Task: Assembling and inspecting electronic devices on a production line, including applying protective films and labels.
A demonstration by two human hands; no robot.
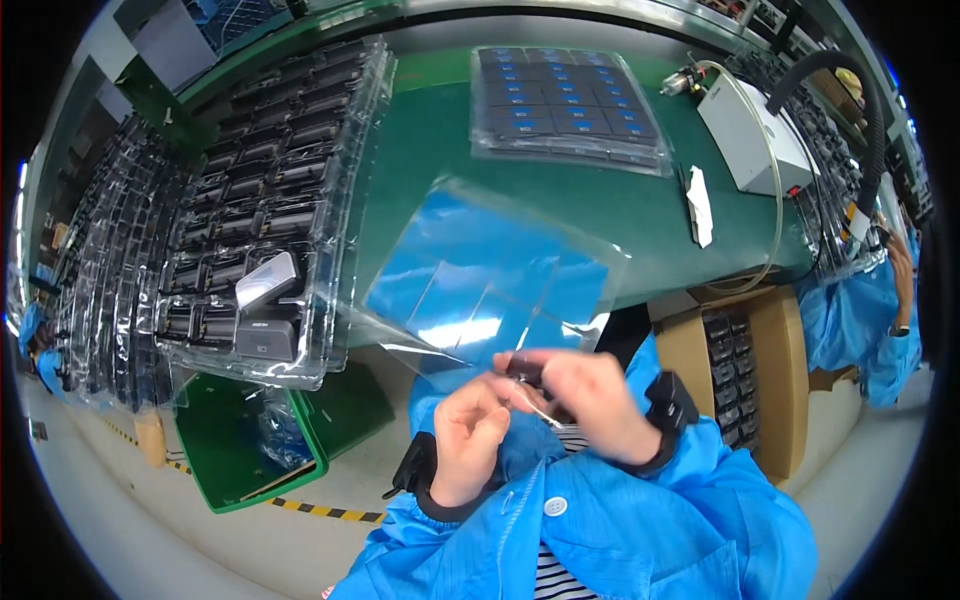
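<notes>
The small dark piece [524, 369] is at the lower middle of the frame, held in front of the body near the worktop [425, 140] edge, probably so that it can be worked at close range. The left hand [466, 435] seems to pinch it, thumb and fingers drawn together; the right hand [598, 408] meets it from the other side, but blur hides its grip, so I cannot tell whether it pinches or merely touches. A thin pale strip [540, 405] shows between the hands. Just beyond them, a blue sheet [490, 270] under clear plastic lies slanted at the near edge, perhaps to stay within easy reach. At left, clear trays [322, 345] keep black parts in rows, with a silver box [266, 281] and a grey box [268, 340] resting on top. The cardboard box [788, 400] at lower right holds more black parts, likely for handy access from the seat. As for writing, pale lettering marks the grey box, and the dark packs [565, 95] at upper centre repeat small blue labels too tiny to read; the white machine [752, 135] at upper right shows a red switch.
</notes>
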